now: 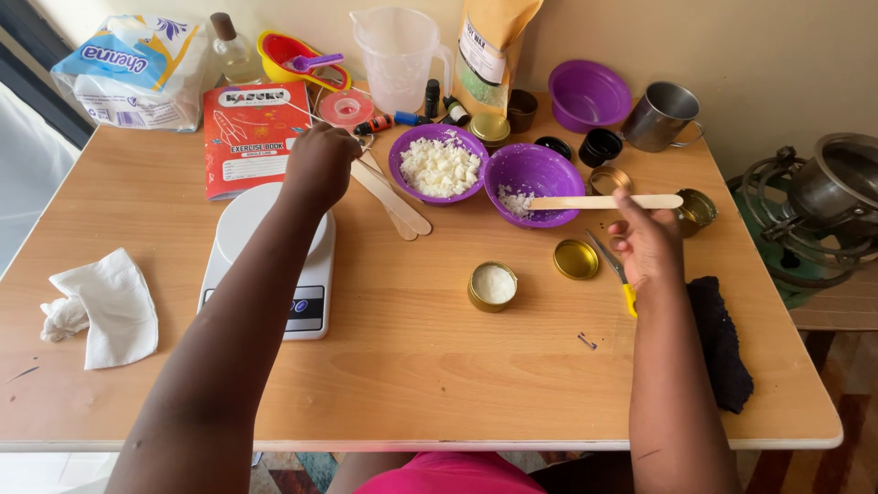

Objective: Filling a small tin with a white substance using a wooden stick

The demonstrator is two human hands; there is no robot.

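Wooden and pale, the long flat stirring stick (604, 201) lies level across the rim of the purple plastic bowl (533, 170) that has a few white wax flakes left in it, its far end pinched in the curled fingers of the right hand (645, 240). Under that hand lie the yellow-handled scissors (615, 271), and just left of them a round gold tin lid (576, 259). A small gold tin filled with white wax (493, 285) stands near the middle of the light wooden table (457, 384).

Further left, the left hand (320, 165) is closed into a loose fist over the ends of two more flat wooden sticks (395, 203); whether it actually grips them I cannot tell. Beside it sits the second purple bowl heaped with white wax flakes (439, 165), and below the forearm the white digital kitchen scale (306, 284). A red exercise book (245, 137) lies behind the scale, a crumpled white tissue (96, 311) near the left edge, and a dark cloth (722, 343) at the right.
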